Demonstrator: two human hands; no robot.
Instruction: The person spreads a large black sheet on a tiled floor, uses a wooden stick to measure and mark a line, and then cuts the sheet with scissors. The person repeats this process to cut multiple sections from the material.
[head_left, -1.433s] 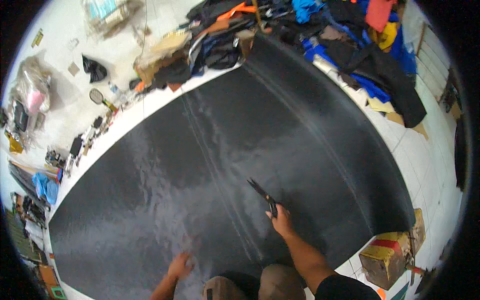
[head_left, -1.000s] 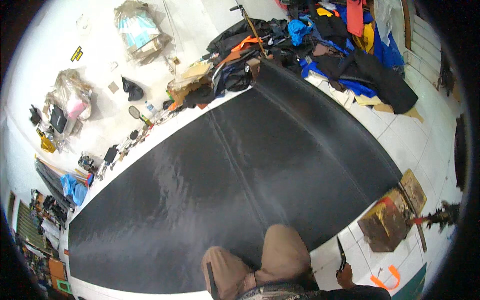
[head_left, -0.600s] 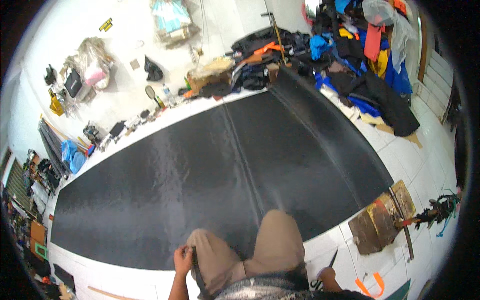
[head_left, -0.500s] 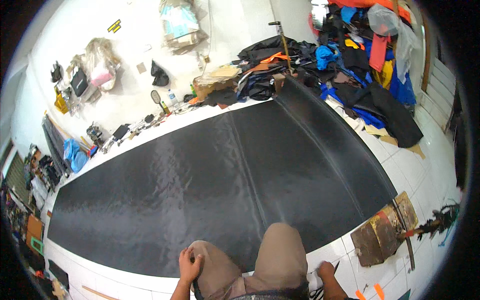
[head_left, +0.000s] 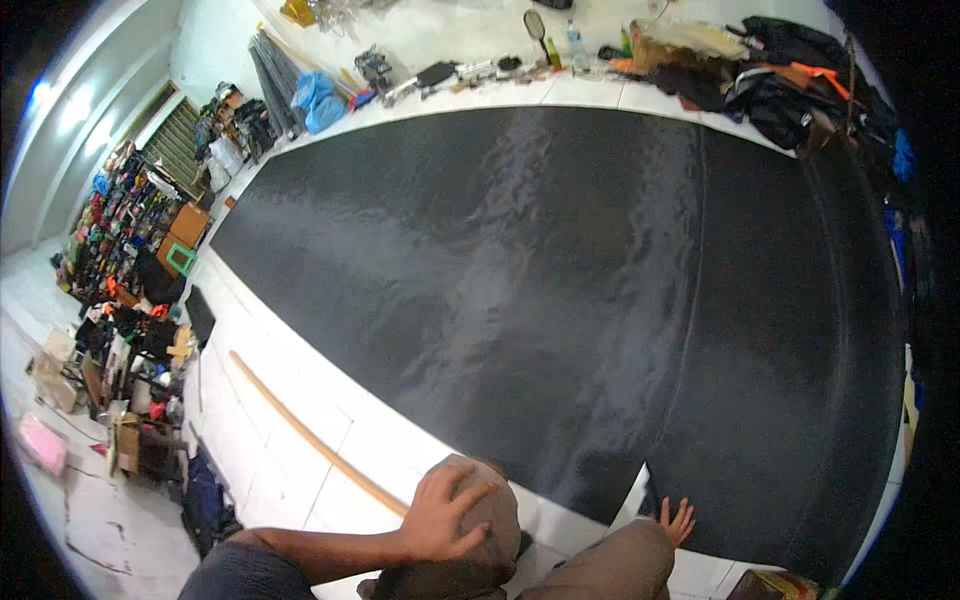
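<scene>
A large black sheet of smooth, slightly rippled material (head_left: 400,240) lies spread over the white tiled floor, with creased lines running across its right part. My left hand (head_left: 450,512) rests over my left knee, fingers apart and holding nothing. Beyond my right knee, my right hand (head_left: 678,520) has its fingers spread against the near edge of the sheet; its palm is partly hidden by the knee. Just left of that hand, a narrow wedge of white floor (head_left: 628,500) shows between two parts of the sheet's edge.
A long wooden stick (head_left: 310,430) lies on the tiles at my left. Piled goods and boxes (head_left: 150,330) line the far left. Along the wall stand a blue bag (head_left: 318,102), a racket (head_left: 535,35) and a bottle (head_left: 574,45). Dark fabric (head_left: 790,100) is heaped at the back right.
My view has swung to the left. My right hand has gone from the floor beside my right leg to the sheet's near edge. My left hand stays on the knee.
</scene>
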